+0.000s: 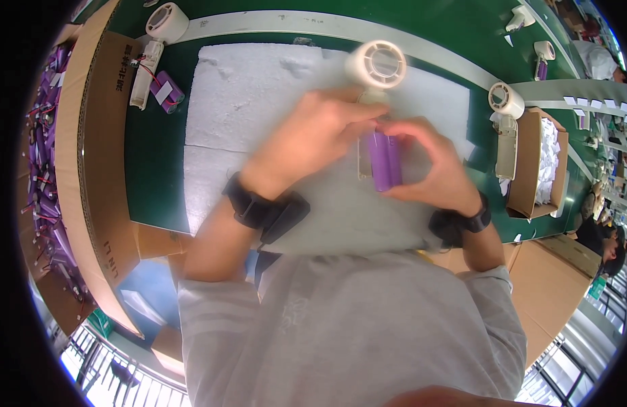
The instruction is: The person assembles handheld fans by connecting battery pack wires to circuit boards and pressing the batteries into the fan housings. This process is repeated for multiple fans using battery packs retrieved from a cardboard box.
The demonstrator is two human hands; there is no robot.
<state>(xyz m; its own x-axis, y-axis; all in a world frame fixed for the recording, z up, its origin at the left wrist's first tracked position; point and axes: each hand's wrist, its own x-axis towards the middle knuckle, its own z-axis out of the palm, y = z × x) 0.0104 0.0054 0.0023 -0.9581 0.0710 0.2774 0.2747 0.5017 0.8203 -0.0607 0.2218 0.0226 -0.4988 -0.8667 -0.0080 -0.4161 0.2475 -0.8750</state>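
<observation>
A cream fan housing (376, 64) with a round grille head lies on the white foam sheet, its handle toward me. Over that handle, my right hand (432, 163) grips a purple battery pack (386, 161) of joined cylinders, thumb near its lower end and fingers at its top. My left hand (327, 122) reaches across the handle's upper part, its fingers pinched together close to the pack's top end. What the left fingers hold, if anything, is hidden and slightly blurred. A black band sits on each wrist.
Foam sheet (245, 88) covers the green bench. Left stand a cardboard box (110, 156) of purple packs (45, 169), another fan housing (167, 24) and a wired battery pack (167, 93). Right are a fan housing (506, 100) and a carton (527, 163) of white slips. People work farther right.
</observation>
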